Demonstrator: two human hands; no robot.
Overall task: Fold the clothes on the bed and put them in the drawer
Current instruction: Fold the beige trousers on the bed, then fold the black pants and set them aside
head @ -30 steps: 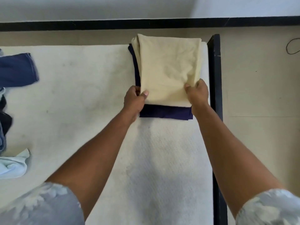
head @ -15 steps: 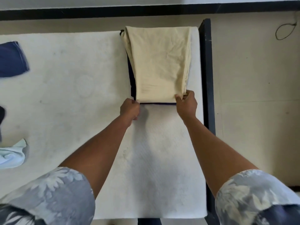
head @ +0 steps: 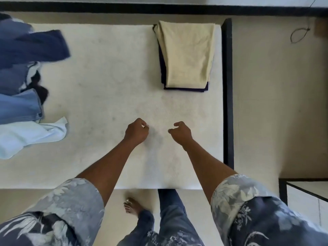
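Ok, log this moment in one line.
left hand: empty; right hand: empty; cream garment: folded, atop dark garment; unfolded clothes: left side of bed

Single head-worn wide-angle view. It looks almost straight down onto the bed (head: pixel 106 86) from above its near edge, facing across to the far wall (head: pixel 159 0). Left hand (head: pixel 136 130) and right hand (head: pixel 181 133) sit mid-frame at arm's reach. The wearer's own foot (head: pixel 132 206) shows at the bottom, floor (head: pixel 266 103) to the right.

folded stack (head: pixel 186 55): on bed (head: pixel 106 77), far right | unfolded pile (head: pixel 21 86): left edge
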